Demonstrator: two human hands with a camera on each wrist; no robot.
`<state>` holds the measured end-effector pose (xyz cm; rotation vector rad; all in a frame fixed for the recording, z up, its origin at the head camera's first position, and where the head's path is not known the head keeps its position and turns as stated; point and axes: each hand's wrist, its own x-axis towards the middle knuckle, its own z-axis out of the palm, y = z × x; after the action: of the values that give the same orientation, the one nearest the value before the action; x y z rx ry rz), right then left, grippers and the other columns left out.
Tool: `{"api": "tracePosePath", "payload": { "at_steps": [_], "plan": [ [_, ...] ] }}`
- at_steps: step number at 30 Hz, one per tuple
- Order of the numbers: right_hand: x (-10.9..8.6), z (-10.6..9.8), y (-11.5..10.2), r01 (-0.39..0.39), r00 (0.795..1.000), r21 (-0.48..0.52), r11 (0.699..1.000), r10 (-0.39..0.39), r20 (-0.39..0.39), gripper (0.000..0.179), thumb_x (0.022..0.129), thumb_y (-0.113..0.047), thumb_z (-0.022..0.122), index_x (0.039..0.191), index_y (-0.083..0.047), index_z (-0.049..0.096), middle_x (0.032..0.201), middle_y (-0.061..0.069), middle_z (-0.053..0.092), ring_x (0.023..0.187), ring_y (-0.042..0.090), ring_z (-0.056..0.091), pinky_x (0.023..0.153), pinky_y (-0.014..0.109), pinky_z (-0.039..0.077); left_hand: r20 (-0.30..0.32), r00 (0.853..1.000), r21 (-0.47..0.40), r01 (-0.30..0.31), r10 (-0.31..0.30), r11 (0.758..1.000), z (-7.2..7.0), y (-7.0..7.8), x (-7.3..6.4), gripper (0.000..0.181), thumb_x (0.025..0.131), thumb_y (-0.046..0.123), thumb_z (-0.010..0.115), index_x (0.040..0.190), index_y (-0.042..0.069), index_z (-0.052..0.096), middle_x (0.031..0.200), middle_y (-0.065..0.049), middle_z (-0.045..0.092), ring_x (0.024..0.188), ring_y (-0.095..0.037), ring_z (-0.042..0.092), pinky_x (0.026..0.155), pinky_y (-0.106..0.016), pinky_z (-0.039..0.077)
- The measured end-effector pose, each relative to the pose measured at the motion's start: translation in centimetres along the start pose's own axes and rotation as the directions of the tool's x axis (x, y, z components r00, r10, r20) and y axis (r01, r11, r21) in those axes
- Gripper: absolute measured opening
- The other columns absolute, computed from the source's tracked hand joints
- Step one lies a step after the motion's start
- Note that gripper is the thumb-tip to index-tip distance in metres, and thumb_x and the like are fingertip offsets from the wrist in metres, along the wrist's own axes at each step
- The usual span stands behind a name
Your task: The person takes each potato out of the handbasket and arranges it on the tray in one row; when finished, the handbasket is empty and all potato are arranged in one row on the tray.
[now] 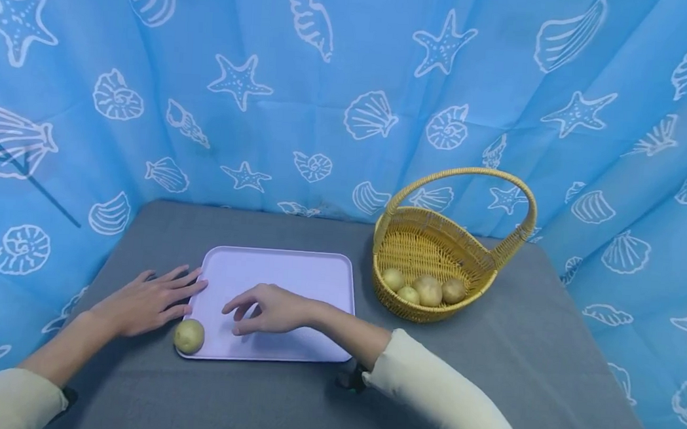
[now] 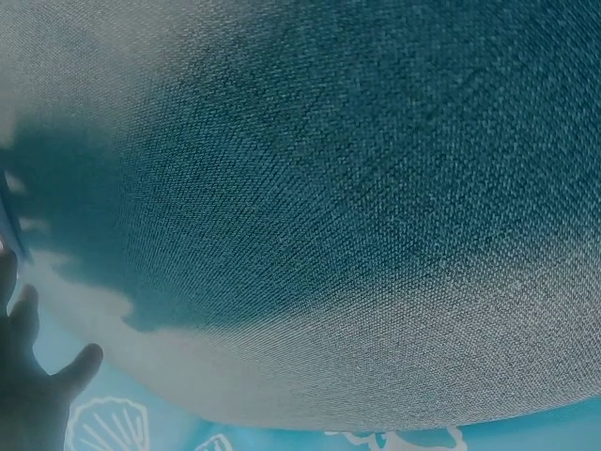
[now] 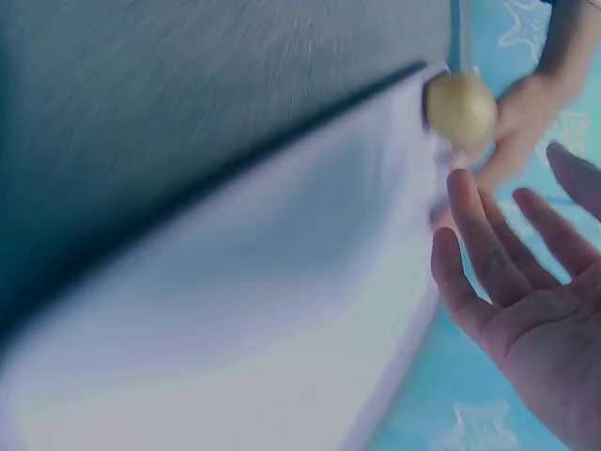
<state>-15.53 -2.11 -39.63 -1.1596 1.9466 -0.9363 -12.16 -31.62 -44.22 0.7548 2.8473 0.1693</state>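
A pale lilac tray [image 1: 293,270] lies on the grey cloth. At its near left corner rests a round, yellowish-brown potato [image 1: 189,336], also visible in the right wrist view as a blurred potato [image 3: 462,108]. My left hand [image 1: 148,300] is spread flat at the tray's left edge, fingertips reaching over the rim, just beyond the potato. Over the middle of the tray hovers my right hand [image 1: 269,310], its fingers loosely bent and holding nothing. In the right wrist view this right hand [image 3: 540,319] shows an empty palm. Only part of my left hand [image 2: 38,366] appears, dark, in the left wrist view.
A yellow wicker basket [image 1: 427,236] with a tall arched handle stands right of the tray. Several potatoes [image 1: 427,290] lie in its near part. Grey cloth [image 1: 285,401] covers the table. Behind hangs a blue curtain [image 1: 325,128] with white shells and starfish.
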Motion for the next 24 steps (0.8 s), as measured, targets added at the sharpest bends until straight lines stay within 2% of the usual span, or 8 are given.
{"api": "tracePosePath", "payload": {
  "at_steps": [3,6,11,13,16,20,24],
  "plan": [
    [-3.2,-2.1,-0.1,0.013,1.0,-0.005,1.0,-0.013,0.005,0.045,0.094,-0.012,0.07,0.137,-0.002,0.058,0.129,0.016,0.064,0.109,0.016,0.067,0.087,0.018,0.052,0.008,1.0,-0.008,0.012,-0.012,1.0,-0.1,0.1,-0.1,0.063,0.101,0.054,0.047,0.152,0.017,0.044,0.159,-0.012,0.035,0.144,-0.045,0.028,0.102,-0.078,0.024],
    [-6.6,-4.6,0.2,-0.013,1.0,-0.029,0.999,0.012,-0.027,0.051,0.091,-0.013,0.074,0.138,-0.004,0.057,0.135,0.015,0.061,0.108,0.019,0.068,0.089,0.023,0.053,0.01,1.0,-0.004,0.011,-0.011,1.0,0.0,0.2,-0.1,0.063,0.101,0.054,0.047,0.152,0.017,0.044,0.159,-0.012,0.035,0.145,-0.044,0.028,0.102,-0.078,0.024],
    [-12.6,-9.4,1.1,-0.119,0.99,-0.073,0.99,0.112,-0.091,0.055,0.089,-0.016,0.076,0.14,-0.005,0.056,0.137,0.014,0.059,0.108,0.02,0.067,0.09,0.03,0.055,0.001,1.0,0.006,0.002,-0.002,1.0,0.0,0.2,0.0,0.062,0.101,0.053,0.047,0.152,0.016,0.044,0.158,-0.013,0.036,0.144,-0.044,0.028,0.102,-0.078,0.025],
    [-15.0,-11.1,1.6,-0.154,0.984,-0.084,0.984,0.146,-0.1,0.055,0.089,-0.017,0.076,0.139,-0.003,0.057,0.137,0.015,0.059,0.111,0.025,0.066,0.091,0.034,0.055,0.0,1.0,0.006,0.005,-0.005,1.0,0.0,0.2,-0.1,0.062,0.101,0.053,0.047,0.152,0.016,0.044,0.158,-0.013,0.036,0.144,-0.044,0.029,0.102,-0.077,0.025],
    [-18.4,-13.4,2.5,-0.205,0.976,-0.051,0.977,0.201,-0.084,0.058,0.09,-0.017,0.075,0.141,0.001,0.053,0.141,0.02,0.055,0.12,0.036,0.061,0.097,0.04,0.052,-0.001,1.0,0.003,0.009,-0.009,1.0,0.0,0.2,-0.1,0.062,0.101,0.053,0.047,0.151,0.016,0.045,0.158,-0.013,0.037,0.144,-0.044,0.03,0.102,-0.077,0.025],
    [-22.1,-15.6,4.1,-0.299,0.952,0.046,0.953,0.301,-0.06,0.063,0.09,-0.014,0.074,0.144,0.005,0.047,0.148,0.025,0.046,0.129,0.045,0.05,0.103,0.043,0.047,-0.009,1.0,0.003,0.004,-0.004,1.0,0.1,0.3,-0.1,0.061,0.101,0.052,0.048,0.151,0.016,0.045,0.157,-0.013,0.038,0.143,-0.044,0.031,0.101,-0.077,0.026],
    [-24.9,-17.2,5.9,-0.367,0.924,0.064,0.928,0.372,-0.086,0.062,0.09,-0.013,0.074,0.142,0.007,0.048,0.147,0.026,0.046,0.13,0.045,0.049,0.105,0.044,0.045,-0.014,1.0,0.009,0.0,0.0,1.0,0.0,0.3,0.0,0.06,0.102,0.051,0.048,0.15,0.016,0.046,0.157,-0.013,0.039,0.143,-0.044,0.031,0.101,-0.077,0.027]
  ]
}}
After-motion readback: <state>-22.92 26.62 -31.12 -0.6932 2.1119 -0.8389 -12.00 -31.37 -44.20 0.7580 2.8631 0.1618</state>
